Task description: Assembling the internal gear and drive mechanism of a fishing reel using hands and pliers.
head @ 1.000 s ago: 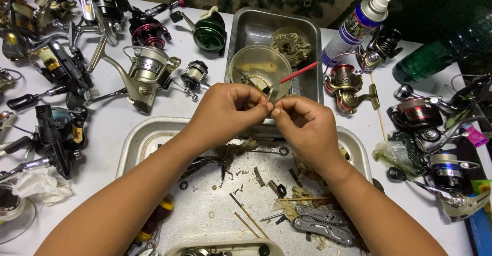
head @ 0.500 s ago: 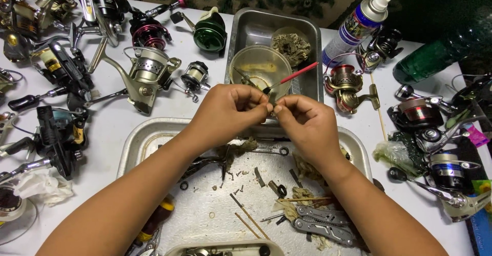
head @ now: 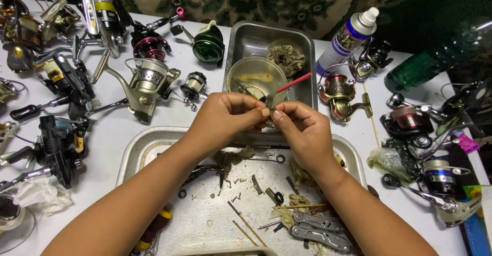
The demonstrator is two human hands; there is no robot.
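My left hand (head: 225, 116) and my right hand (head: 301, 129) meet above the far rim of a shallow metal tray (head: 134, 152). Between their fingertips they pinch one small metal part (head: 270, 104), mostly hidden by the fingers. In the tray below lie small screws, a spanner (head: 264, 157), thin wooden sticks (head: 246, 222), a grey folding multi-tool (head: 320, 230) and wads of dirty fibre. Just beyond the hands stands a clear plastic bowl (head: 256, 75) inside a deep steel pan (head: 251, 40), with a red-handled brush (head: 293, 82) resting on it.
Many fishing reels crowd the white table: silver, black and red ones at left (head: 146, 79), a green one (head: 207, 43), copper and red ones at right (head: 338, 89). A spray can (head: 348, 36) stands by the pan. A green bottle (head: 415, 71) lies at far right. Crumpled tissue (head: 43, 194) sits at left.
Both hands stay pinched on the small part above the tray; only the fingers shift slightly.
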